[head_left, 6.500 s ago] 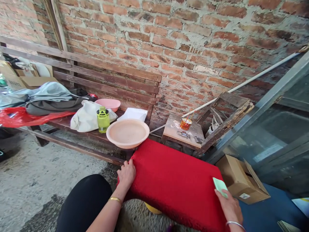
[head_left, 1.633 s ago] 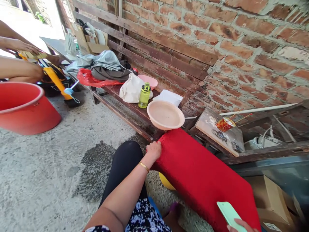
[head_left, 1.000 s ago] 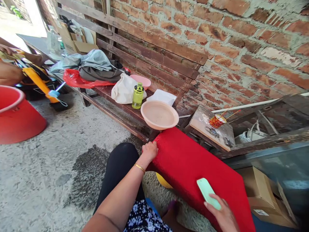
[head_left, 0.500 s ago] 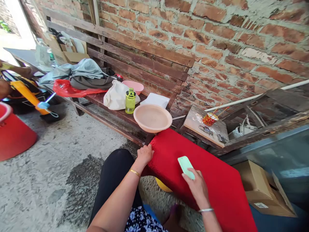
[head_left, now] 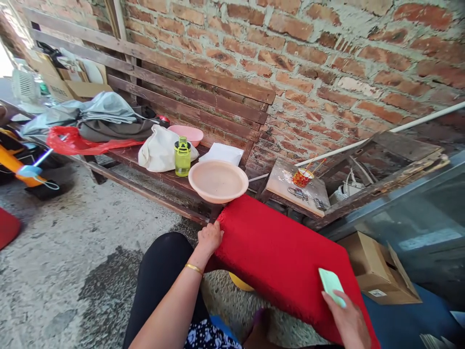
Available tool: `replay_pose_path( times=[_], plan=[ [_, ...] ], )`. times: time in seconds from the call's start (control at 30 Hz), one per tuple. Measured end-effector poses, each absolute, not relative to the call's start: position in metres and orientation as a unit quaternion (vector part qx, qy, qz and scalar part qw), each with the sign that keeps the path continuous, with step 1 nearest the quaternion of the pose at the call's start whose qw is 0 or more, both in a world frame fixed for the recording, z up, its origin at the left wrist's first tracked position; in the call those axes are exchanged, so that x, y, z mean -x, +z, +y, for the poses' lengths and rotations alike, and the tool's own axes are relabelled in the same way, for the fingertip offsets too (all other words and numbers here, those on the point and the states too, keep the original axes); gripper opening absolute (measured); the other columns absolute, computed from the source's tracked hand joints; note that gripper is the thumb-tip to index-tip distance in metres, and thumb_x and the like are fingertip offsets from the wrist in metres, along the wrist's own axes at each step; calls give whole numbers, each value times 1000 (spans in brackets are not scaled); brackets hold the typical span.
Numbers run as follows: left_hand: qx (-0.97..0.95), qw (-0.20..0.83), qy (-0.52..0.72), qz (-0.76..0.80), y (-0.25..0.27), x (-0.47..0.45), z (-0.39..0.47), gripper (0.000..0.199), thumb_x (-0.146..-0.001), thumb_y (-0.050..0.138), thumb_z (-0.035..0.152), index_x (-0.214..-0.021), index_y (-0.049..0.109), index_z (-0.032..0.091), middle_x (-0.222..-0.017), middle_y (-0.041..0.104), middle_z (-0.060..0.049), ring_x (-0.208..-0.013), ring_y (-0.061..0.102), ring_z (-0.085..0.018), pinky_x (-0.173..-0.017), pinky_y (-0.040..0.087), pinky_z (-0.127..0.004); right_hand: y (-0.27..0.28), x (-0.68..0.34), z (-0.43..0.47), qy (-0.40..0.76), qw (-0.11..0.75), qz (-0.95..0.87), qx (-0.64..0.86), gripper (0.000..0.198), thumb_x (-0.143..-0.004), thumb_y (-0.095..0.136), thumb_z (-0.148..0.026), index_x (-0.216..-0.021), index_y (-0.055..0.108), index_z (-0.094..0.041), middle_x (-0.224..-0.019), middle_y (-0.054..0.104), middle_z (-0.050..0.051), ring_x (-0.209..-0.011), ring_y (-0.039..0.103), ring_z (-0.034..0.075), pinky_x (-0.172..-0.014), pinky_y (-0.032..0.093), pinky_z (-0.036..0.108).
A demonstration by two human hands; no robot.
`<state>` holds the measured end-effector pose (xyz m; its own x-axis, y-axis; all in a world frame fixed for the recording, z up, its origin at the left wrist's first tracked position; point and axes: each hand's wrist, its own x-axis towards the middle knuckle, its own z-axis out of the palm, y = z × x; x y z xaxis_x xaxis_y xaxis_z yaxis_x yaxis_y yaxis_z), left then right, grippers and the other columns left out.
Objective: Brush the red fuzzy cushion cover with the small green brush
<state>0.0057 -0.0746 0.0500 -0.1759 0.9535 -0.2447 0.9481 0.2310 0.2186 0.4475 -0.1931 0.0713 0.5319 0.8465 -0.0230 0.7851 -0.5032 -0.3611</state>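
A red cloth point(head_left: 276, 242) lies stretched flat over a long bench-like surface in front of me. My left hand point(head_left: 209, 238) is closed on its near left edge, by the corner, with the fingertips partly hidden. Toward the cloth's right end, my right hand point(head_left: 347, 315) grips a flat mint-green block with rounded corners point(head_left: 330, 281), which looks like a hand brush; its underside is hidden against the cloth. Just beyond the cloth's far left corner sits a wide pale pink basin point(head_left: 218, 180) with cloudy liquid in it.
Along the brick wall a wooden bench point(head_left: 160, 169) bears a green bottle point(head_left: 182, 157), a white cloth bag point(head_left: 156, 149) and a pink bowl point(head_left: 189, 133). A small table point(head_left: 283, 186) holds a red cup point(head_left: 301, 178). At right stands a cardboard box point(head_left: 370, 266).
My right hand has slid the mint-green block along the red cloth to the right and toward me. My left hand keeps its hold at the cloth's edge. The view has turned right.
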Motion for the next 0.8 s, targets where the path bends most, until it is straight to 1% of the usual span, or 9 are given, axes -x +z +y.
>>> replay_pose_path(
  times=[0.1,0.23,0.33,0.4,0.5,0.57,0.67,0.73,0.8],
  plan=[
    [-622,164,12,766,50,-6,-75,39,-95,44,39,-125,54,15,-113,64,-19,-106,65,-32,-86,50,-43,74,-469,-206,68,142,-434,887,55,-71,47,-71,-101,71,-33,-67,62,11,-77,65,43,-70,47,58],
    [-621,160,1,767,53,-7,-76,39,-95,44,39,-124,55,14,-113,64,-20,-106,65,-31,-86,50,-43,71,-419,-191,111,196,-492,841,59,-73,48,-69,-106,69,-24,-85,64,14,-81,65,39,-74,49,54],
    [-626,153,-9,764,55,-8,-77,39,-96,42,38,-124,54,14,-115,64,-20,-107,65,-31,-86,50,-43,65,-350,-172,168,243,-589,752,48,-75,53,-60,-102,69,-24,-100,63,10,-89,64,30,-80,52,43],
    [-628,150,-14,763,55,-8,-76,40,-96,40,38,-125,53,14,-116,63,-20,-108,65,-31,-86,50,-43,62,-309,-164,200,241,-638,703,39,-74,60,-54,-99,71,-26,-99,63,5,-92,64,24,-82,51,35],
    [-625,159,-25,764,55,-8,-75,40,-96,39,40,-125,52,14,-117,64,-19,-109,65,-31,-87,49,-42,62,-277,-160,213,210,-688,661,31,-72,63,-44,-97,71,-28,-94,62,3,-95,63,23,-85,50,34],
    [-624,164,-28,764,55,-8,-74,41,-97,39,40,-125,52,14,-117,63,-18,-109,65,-30,-88,49,-42,64,-283,-163,211,187,-690,667,31,-72,61,-43,-96,71,-27,-94,62,3,-95,63,24,-85,51,36],
    [-625,160,-23,764,56,-9,-75,39,-97,40,39,-124,53,14,-116,64,-19,-109,65,-30,-88,49,-42,65,-331,-176,220,177,-641,714,37,-71,59,-52,-97,70,-29,-96,63,4,-93,66,26,-84,53,38],
    [-626,154,-12,765,54,-9,-75,38,-96,42,38,-123,54,14,-114,64,-19,-108,65,-31,-87,49,-42,66,-379,-191,210,171,-591,760,40,-69,58,-59,-95,70,-31,-94,65,6,-92,68,31,-82,54,44],
    [-626,150,1,765,50,-9,-76,37,-96,43,37,-122,54,14,-112,64,-20,-106,65,-31,-86,49,-42,68,-429,-209,166,161,-550,803,37,-66,55,-64,-88,68,-37,-84,65,6,-89,69,37,-80,53,51]
  ],
)
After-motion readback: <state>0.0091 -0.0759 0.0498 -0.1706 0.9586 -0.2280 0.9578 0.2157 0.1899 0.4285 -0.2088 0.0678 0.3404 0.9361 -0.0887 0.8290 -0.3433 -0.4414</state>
